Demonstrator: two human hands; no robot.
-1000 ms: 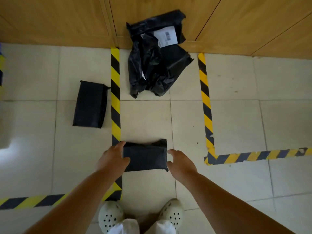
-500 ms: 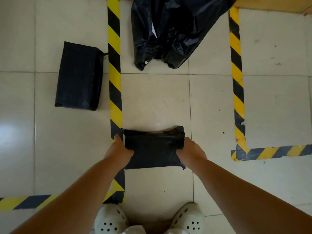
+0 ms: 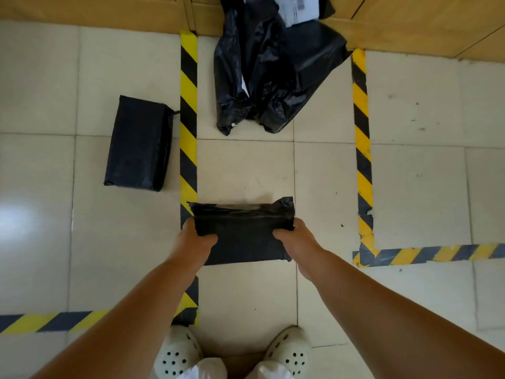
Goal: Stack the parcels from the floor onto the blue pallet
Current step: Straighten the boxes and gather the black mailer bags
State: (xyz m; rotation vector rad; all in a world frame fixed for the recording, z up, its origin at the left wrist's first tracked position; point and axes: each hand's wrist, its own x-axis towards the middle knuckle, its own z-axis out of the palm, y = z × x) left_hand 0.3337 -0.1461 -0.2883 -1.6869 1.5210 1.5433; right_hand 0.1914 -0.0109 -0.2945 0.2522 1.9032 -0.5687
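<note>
Both hands now clamp the small flat parcel wrapped in matte black plastic: the left hand curls round its left end, the right hand round its right end, thumbs on top. A second ago the hands only reached toward it; half a second ago they closed on its ends, so the pickup looks under way, though whether it has left the glossy cream tiled floor is hard to tell. The blue pallet is out of view. A boxy black-wrapped parcel lies far left of the yellow-and-black striped floor tape. A crumpled, shiny black plastic bag parcel slumps against the wooden wall panelling.
</note>
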